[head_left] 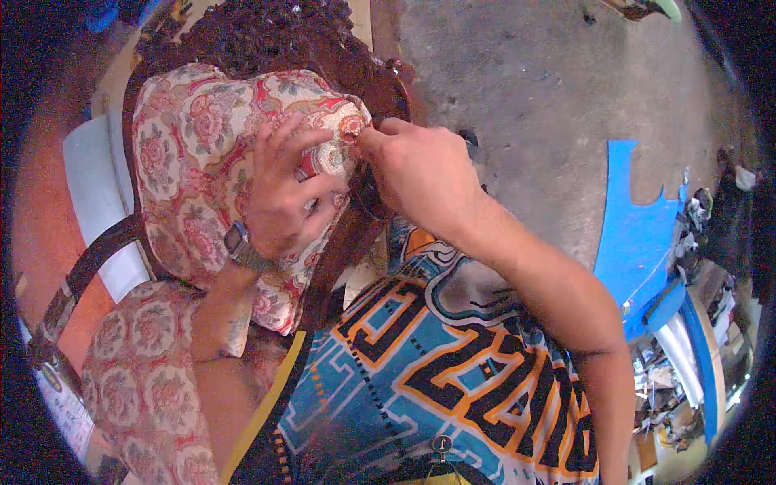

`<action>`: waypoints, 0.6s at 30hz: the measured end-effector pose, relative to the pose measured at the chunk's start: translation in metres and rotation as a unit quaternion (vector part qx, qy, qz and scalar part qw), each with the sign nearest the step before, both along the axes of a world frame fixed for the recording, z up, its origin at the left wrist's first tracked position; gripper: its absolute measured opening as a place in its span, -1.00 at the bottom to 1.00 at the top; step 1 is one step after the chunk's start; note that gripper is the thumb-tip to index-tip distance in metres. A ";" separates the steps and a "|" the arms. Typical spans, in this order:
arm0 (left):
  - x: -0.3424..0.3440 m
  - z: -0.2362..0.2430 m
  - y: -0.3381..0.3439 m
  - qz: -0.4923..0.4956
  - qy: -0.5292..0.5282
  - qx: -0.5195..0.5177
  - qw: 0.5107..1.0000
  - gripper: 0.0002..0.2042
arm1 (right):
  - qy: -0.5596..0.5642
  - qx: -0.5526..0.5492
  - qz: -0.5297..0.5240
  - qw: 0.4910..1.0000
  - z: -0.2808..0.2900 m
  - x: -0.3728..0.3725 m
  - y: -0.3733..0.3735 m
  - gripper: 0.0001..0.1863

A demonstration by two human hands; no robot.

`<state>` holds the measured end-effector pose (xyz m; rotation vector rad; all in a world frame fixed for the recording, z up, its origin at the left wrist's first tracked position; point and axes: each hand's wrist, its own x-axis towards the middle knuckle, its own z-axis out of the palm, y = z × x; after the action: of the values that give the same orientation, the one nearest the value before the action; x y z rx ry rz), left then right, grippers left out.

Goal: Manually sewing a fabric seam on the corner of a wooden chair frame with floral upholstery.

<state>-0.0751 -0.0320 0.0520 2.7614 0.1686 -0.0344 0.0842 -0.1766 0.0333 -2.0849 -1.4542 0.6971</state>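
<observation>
Floral upholstery fabric (187, 182), cream with red and grey roses, covers a padded part of a chair with a dark wooden frame (339, 242). Across it lies my left hand (293, 190), palm down, its fingers spread and bent against the cloth. A watch (237, 241) is on that wrist. At the upper right corner of the padding, my right hand (416, 166) is closed in a pinch on the fabric's edge, next to the wood. Its fingertips are partly hidden, so any small item between them does not show.
A second floral padded part (149, 372) curves below left, beside a dark curved armrest (89, 271). Dark carved wood (259, 36) rises at the far end. Right, on the concrete floor (517, 89), lie a blue sheet (634, 218) with a cut-out and a pile of scraps (671, 404).
</observation>
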 end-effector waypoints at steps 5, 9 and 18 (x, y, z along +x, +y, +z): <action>-0.003 0.000 0.001 0.000 -0.021 -0.011 1.000 -0.81 | -0.019 0.002 0.028 0.999 0.002 0.002 0.001 -0.76; -0.002 -0.006 0.000 0.007 -0.042 -0.017 0.999 -0.80 | -0.030 -0.042 0.033 0.998 -0.001 0.001 0.005 -0.76; -0.006 -0.003 0.001 -0.002 -0.005 -0.022 1.000 -0.83 | 0.379 -0.007 -0.070 0.923 0.011 0.047 -0.028 -0.51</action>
<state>-0.0814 -0.0315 0.0492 2.7176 0.1578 -0.0252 0.1311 -0.2046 0.0445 -1.6074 -0.8486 1.2709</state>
